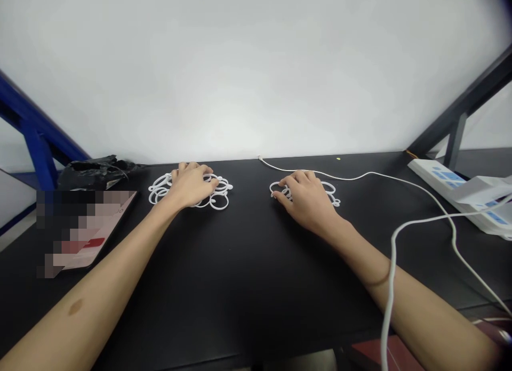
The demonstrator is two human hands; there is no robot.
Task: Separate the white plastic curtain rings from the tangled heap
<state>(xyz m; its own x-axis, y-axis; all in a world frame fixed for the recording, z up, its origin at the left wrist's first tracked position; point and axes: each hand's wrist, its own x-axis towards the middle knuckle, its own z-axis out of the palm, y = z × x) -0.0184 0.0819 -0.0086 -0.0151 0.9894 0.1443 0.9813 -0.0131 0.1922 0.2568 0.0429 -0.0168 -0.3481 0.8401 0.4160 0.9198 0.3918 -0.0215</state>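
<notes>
"As you start at the left edge, what is there?"

"A blue metal beam (38, 147), then a crumpled black plastic bag (90, 174). In front of the bag lies a flat, dark-edged, pinkish panel (104, 230), partly blurred out by blocks."

"And next?"

"A loose cluster of thin white rings (220, 193) on the black, smooth tabletop (240, 264). The bare left hand (192, 185) lies palm down over its middle, so rings show on both sides of it."

"Is that hand gripping?"

"Its fingers bend down over the far side, with the thumb apart from them. I cannot tell whether the fingertips pinch any ring."

"What about farther right?"

"Black surface separates the two hands, which are well apart. Then comes a second, smaller-looking cluster of white rings (286, 191), under the bare right hand (306, 198). Rings show between its thumb and index finger and past its outer edge. The fingers curve downward; again, I cannot tell whether they clamp anything."

"Beyond it?"

"A slim white cable (348, 179) passes behind that hand, a thicker white cable (391, 285) crosses before the right forearm, and a long white block with blue panels (434, 174) sits at the far right."
</notes>
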